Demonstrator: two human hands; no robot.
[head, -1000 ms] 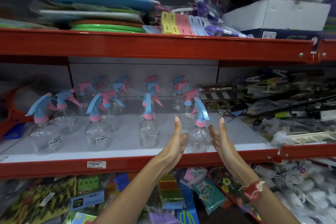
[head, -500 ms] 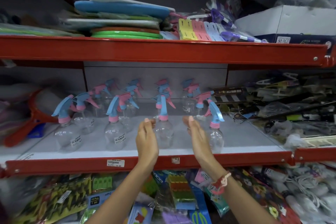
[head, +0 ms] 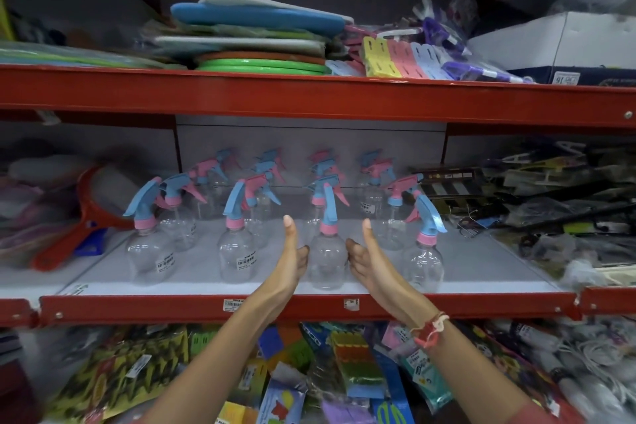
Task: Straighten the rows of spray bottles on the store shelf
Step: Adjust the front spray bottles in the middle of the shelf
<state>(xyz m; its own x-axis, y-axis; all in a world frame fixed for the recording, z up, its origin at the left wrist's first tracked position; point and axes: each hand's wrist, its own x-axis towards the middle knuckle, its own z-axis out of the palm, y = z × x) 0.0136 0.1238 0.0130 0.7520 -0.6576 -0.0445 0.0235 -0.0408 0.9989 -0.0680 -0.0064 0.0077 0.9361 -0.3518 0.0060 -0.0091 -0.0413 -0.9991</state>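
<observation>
Clear spray bottles with blue and pink trigger heads stand in several rows running front to back on the grey middle shelf (head: 206,277). The third front bottle (head: 327,260) stands upright near the shelf's front edge. My left hand (head: 292,260) presses on its left side and my right hand (head: 365,260) on its right side, thumbs up and fingers curled against the clear body. Other front bottles stand at the far left (head: 148,256), left of centre (head: 236,256) and right (head: 422,260). The back bottles are partly hidden behind the front ones.
A red shelf rail (head: 172,308) runs below the bottles and another red rail (head: 309,96) above them. A red racket (head: 82,217) lies to the left, and dark packaged goods (head: 550,210) crowd the right. Packets fill the lower shelf (head: 344,372).
My hands moved left from the rightmost front bottle to the third one and closed in on its sides. The view shifted left with them.
</observation>
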